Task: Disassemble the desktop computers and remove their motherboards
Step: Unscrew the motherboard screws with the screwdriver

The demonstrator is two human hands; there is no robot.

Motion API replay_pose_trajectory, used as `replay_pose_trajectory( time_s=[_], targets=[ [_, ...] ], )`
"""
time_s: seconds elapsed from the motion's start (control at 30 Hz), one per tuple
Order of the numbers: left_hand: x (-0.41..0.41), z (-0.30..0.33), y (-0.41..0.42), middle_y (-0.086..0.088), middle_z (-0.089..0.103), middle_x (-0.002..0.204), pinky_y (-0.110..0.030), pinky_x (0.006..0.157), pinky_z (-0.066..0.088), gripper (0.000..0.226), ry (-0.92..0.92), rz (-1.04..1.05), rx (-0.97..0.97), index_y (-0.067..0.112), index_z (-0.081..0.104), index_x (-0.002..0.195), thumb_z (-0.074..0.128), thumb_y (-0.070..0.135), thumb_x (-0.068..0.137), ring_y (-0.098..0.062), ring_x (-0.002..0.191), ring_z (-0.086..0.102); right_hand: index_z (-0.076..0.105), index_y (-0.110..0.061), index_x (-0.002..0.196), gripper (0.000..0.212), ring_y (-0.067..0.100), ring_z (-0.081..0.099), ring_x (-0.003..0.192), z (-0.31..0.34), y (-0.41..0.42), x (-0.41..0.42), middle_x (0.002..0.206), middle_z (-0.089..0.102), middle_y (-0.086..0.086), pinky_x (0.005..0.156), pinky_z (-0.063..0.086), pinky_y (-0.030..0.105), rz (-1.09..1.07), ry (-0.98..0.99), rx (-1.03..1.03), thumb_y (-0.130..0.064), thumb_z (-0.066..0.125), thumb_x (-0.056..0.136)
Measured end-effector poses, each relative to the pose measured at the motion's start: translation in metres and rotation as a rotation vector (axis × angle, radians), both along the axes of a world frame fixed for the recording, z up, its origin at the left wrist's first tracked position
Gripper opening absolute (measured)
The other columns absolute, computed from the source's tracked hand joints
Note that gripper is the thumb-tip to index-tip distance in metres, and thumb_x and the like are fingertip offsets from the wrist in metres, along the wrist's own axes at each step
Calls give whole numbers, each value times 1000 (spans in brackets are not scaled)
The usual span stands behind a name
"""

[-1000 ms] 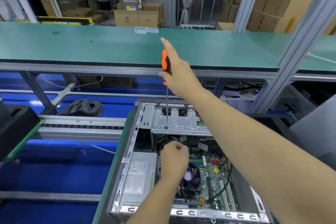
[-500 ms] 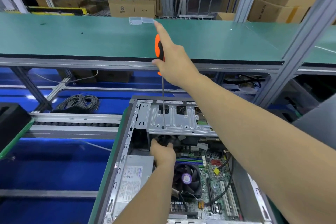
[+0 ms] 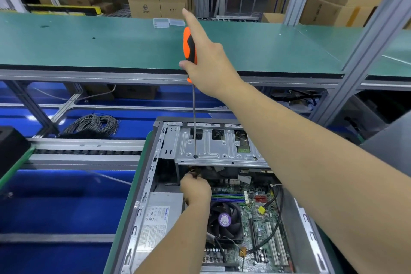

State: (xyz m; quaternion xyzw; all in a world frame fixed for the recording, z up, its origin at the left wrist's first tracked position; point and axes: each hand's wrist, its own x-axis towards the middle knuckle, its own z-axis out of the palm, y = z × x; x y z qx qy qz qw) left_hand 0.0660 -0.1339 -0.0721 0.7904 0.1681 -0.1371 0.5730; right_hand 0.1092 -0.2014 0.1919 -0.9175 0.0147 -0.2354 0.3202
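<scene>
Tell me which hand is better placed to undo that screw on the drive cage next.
Probably the right hand: it grips the screwdriver, whose tip already sits on the drive cage. The left hand is low inside the case, under the cage edge, fingers hidden.

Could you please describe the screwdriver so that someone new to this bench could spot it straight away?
Start at the open computer case in the foreground. On the silver drive cage at its far end stands a thin steel shaft, upright. That is the screwdriver, held by the right hand; its orange-and-black grip is unlike anything nearby.
</scene>
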Motion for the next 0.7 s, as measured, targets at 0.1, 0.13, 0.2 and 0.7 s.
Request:
replay_pose_trajectory(
  time_s=[0.1, 0.13, 0.2, 0.7],
  targets=[
    [-8, 16, -3, -15, 61, 87, -32, 63, 38, 19, -111, -48, 48, -1, 55, 90, 39, 2, 99, -31, 80, 54, 6, -25, 159, 89, 25, 59, 70, 13, 6, -5, 105, 63, 21, 77, 56, 46, 38, -89, -9, -5, 62, 94],
    [-13, 23, -4, -11, 57, 80, -32, 59, 36, 21, -107, -49, 13, 1, 53, 86, 37, 2, 99, -28, 75, 51, 7, -23, 159, 87, 26, 58, 71, 16, 9, -8, 103, 63, 21, 77, 55, 45, 47, -102, -22, -5, 62, 94],
    [-21, 36, -6, -8, 53, 69, -31, 58, 33, 26, -14, -29, -132, 2, 57, 80, 36, 1, 96, -26, 67, 44, 9, -21, 159, 85, 29, 57, 75, 20, 15, -13, 102, 64, 20, 80, 51, 44, 62, -113, -40, -5, 62, 94],
    [0, 101, 75, -2, 32, 60, -21, 41, 17, 33, 6, 155, -539, 1, 61, 91, 30, -12, 92, -10, 35, 21, 32, -23, 144, 64, 26, 51, 80, 21, 32, -79, 98, 52, 2, 75, 51, 40, 61, -278, 25, -8, 65, 91]
  ],
)
